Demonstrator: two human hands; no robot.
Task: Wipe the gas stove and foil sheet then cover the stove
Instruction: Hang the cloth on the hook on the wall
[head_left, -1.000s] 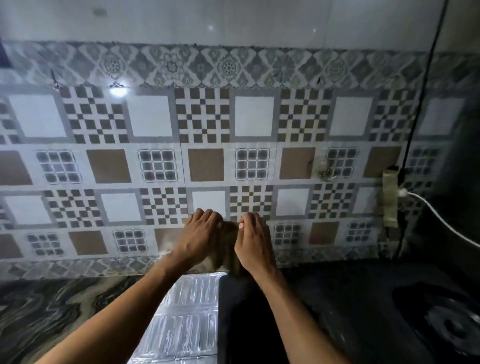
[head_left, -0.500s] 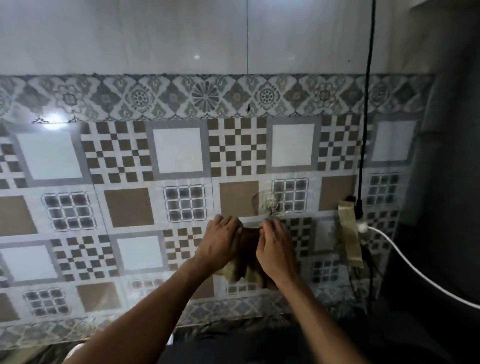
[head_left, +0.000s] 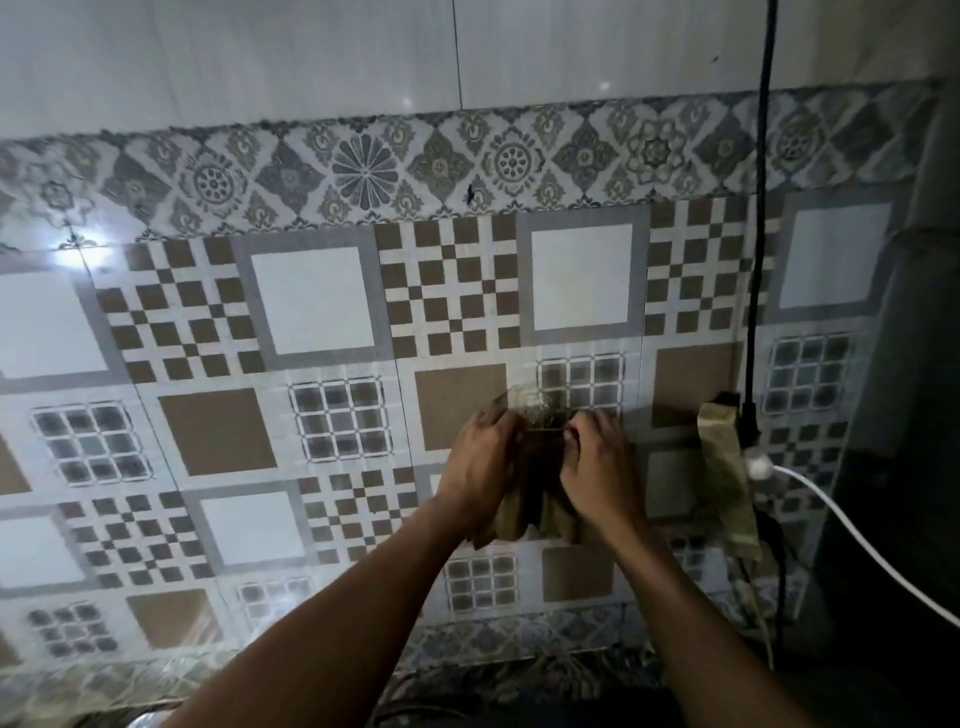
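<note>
Both my hands are raised against the patterned tile wall (head_left: 311, 301). My left hand (head_left: 480, 465) and my right hand (head_left: 597, 467) grip the top of a brownish cloth (head_left: 537, 499), which hangs down between them. Just above the cloth a small clear hook (head_left: 530, 402) is stuck to the wall, and the cloth's top edge sits right at it. The stove and the foil sheet are out of view; only a dark strip shows along the bottom edge.
To the right, a taped power socket (head_left: 724, 452) sits on the wall with a white plug and cable (head_left: 852, 540) running off right. A black cable (head_left: 761, 208) hangs down from above. A dark surface fills the far right.
My view has tilted up from the counter, foil sheet and stove to the wall. Both hands have lifted the cloth up the wall to the hook.
</note>
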